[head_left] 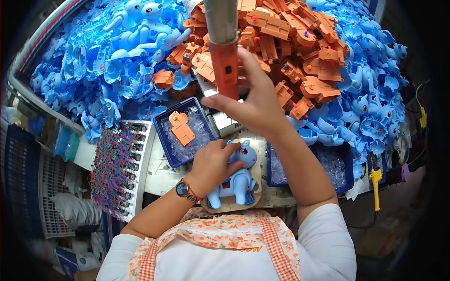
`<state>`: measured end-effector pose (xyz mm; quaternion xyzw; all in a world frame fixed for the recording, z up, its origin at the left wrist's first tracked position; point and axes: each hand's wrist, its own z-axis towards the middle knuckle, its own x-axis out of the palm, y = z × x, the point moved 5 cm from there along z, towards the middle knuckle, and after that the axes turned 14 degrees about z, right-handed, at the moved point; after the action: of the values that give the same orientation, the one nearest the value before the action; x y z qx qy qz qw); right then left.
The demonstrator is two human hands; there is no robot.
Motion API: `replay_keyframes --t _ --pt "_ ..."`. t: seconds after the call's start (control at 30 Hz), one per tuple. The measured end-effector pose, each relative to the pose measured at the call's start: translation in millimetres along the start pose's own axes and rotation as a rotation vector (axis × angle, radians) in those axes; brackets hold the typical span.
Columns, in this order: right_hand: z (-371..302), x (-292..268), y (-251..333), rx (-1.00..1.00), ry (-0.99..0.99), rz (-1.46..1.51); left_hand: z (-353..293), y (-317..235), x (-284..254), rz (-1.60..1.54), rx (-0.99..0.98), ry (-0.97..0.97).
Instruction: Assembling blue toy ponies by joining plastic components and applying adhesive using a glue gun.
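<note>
My left hand point(212, 164) rests on a blue toy animal point(236, 180) that lies on a small wooden jig board point(255, 187) in front of me; the fingers press on its head. My right hand point(251, 100) is raised above it and grips an orange hanging power screwdriver point(225, 70), whose grey upper body runs up out of the picture. An orange plastic part point(181, 128) lies in a blue tray point(164, 136) of small clear pieces, just left of the left hand.
Heaps of blue toy shells point(117, 51) fill the left and right point(370, 107) of the bench; orange parts point(300, 42) pile at the back centre. A second blue tray point(349, 185) sits right. A rack of wired boards point(117, 168) lies left. A yellow tool point(375, 180) hangs right.
</note>
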<state>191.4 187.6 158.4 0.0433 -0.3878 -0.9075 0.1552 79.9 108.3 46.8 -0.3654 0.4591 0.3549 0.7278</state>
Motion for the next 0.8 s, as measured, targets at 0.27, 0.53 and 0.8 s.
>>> replay_keyframes --t 0.27,0.53,0.8 --pt "-6.9 -4.5 -41.2 0.079 -0.236 0.037 -0.4 -4.4 -1.4 0.171 0.083 -0.025" --pt "-26.3 -15.6 -51.0 0.006 -0.397 0.198 0.4 -4.7 -5.9 0.123 0.082 -0.024" --pt "-22.2 -8.2 -21.5 0.250 -0.250 0.141 0.9 -5.0 -4.2 0.141 0.081 -0.006"
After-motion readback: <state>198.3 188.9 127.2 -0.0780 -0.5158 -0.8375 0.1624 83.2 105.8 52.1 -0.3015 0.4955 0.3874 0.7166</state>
